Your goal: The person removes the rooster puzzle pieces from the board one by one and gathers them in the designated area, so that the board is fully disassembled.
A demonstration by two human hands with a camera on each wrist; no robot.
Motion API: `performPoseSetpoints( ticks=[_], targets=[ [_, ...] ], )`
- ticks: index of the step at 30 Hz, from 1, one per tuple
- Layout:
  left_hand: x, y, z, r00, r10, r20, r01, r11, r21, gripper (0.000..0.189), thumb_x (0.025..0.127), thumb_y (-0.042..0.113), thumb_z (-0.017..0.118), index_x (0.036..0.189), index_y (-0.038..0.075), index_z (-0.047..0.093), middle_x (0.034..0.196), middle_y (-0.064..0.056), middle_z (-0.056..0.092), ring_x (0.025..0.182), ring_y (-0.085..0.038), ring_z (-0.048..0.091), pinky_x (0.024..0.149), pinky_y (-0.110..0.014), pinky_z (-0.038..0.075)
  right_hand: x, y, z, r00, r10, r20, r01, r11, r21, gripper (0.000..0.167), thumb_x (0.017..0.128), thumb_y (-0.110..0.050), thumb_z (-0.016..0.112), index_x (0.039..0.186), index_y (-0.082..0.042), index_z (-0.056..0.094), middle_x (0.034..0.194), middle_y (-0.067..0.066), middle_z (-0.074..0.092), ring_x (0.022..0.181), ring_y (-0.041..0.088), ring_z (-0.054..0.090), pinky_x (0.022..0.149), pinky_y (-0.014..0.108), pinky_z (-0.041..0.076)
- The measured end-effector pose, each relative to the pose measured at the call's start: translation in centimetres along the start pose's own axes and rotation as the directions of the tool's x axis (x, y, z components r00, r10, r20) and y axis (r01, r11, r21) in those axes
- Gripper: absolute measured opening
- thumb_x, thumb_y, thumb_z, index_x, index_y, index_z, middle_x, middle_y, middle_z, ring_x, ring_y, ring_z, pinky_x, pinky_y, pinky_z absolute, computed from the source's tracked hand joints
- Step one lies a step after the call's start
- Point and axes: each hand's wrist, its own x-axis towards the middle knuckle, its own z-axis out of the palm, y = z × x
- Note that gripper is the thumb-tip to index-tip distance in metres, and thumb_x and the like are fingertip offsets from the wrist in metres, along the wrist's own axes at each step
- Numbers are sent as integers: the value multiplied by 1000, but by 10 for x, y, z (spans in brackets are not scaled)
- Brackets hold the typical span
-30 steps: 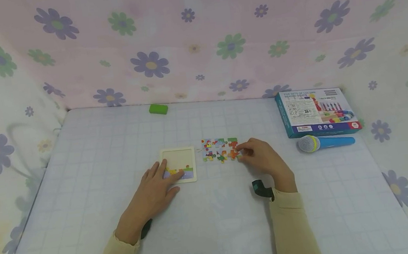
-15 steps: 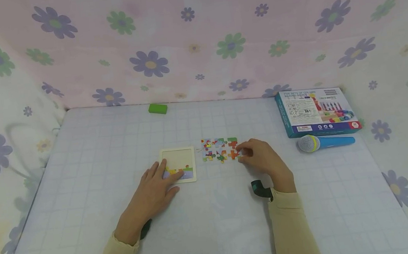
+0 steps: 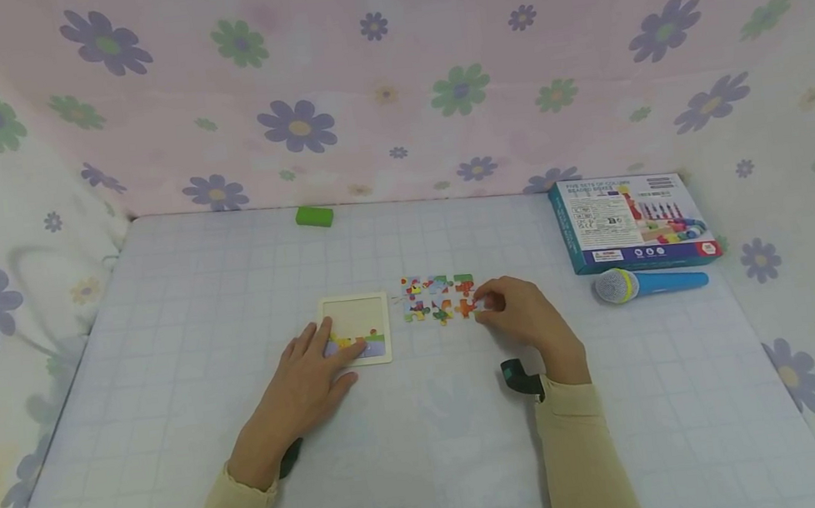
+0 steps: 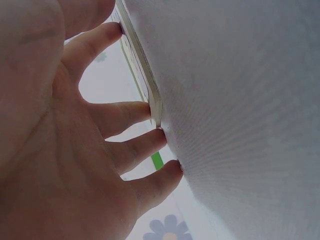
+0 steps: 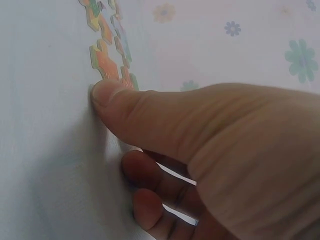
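Note:
A square cream puzzle tray (image 3: 383, 315) lies mid-table, with a strip of picture pieces (image 3: 375, 346) along its near side. My left hand (image 3: 300, 388) rests on it with spread fingers, the index and middle tips over the tray. In the left wrist view, other fingertips meet the tray's side (image 4: 142, 65) and the table. Right of the tray, several jigsaw pieces (image 3: 437, 287) lie in two rows. My right hand (image 3: 528, 316) pinches the orange jigsaw piece (image 3: 466, 308) at the near right between thumb and curled index finger. The right wrist view shows the thumb against that piece (image 5: 106, 62).
A green block (image 3: 315, 217) lies at the table's back edge. At the right stand a boxed bead set (image 3: 638, 219) and, just in front of it, a blue toy microphone (image 3: 663, 283). Flowered cloth (image 3: 387, 72) hangs behind and at both sides.
Both hands stay nearly where they were, and the tray and pieces keep their places. Only a slight shift of the head view shows.

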Motion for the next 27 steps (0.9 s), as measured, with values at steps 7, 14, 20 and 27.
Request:
performPoseSetpoints(
  ticks=[7, 14, 20, 27],
  targets=[
    [0, -1, 0, 1000, 1, 5, -1, 1000, 2, 46, 98, 32, 70, 143, 28, 61, 162, -27, 34, 148, -50, 33, 117, -66, 32, 2, 0, 3, 1000, -21, -15, 21, 1000, -9, 28, 92, -17, 76, 120, -11, 71, 100, 6, 64, 94, 22, 56, 83, 36, 47],
    [1, -1, 1, 1000, -5, 12, 5, 1000, -5, 46, 98, 32, 69, 143, 29, 61, 163, -26, 33, 149, -50, 32, 118, -66, 31, 3, 0, 3, 999, -21, -25, 21, 1000, -14, 30, 92, -19, 76, 120, -10, 71, 100, 6, 64, 94, 22, 56, 84, 36, 47],
    [0, -1, 1, 1000, -10, 13, 11, 1000, -7, 47, 98, 32, 69, 143, 29, 60, 163, -26, 33, 149, -50, 32, 117, -67, 31, 2, -2, 2, 1000, -19, -21, 19, 1000, -11, 29, 93, -19, 76, 120, -11, 71, 99, 6, 64, 93, 22, 56, 83, 36, 47],
    [0, 0, 0, 1000, -14, 26, 14, 1000, -15, 47, 98, 32, 69, 144, 29, 60, 163, -26, 32, 150, -50, 31, 117, -68, 31, 1, -2, 3, 1000, -20, -19, 19, 1000, -11, 29, 93, -19, 75, 120, -10, 70, 99, 6, 64, 93, 22, 56, 82, 36, 47]
  ],
)
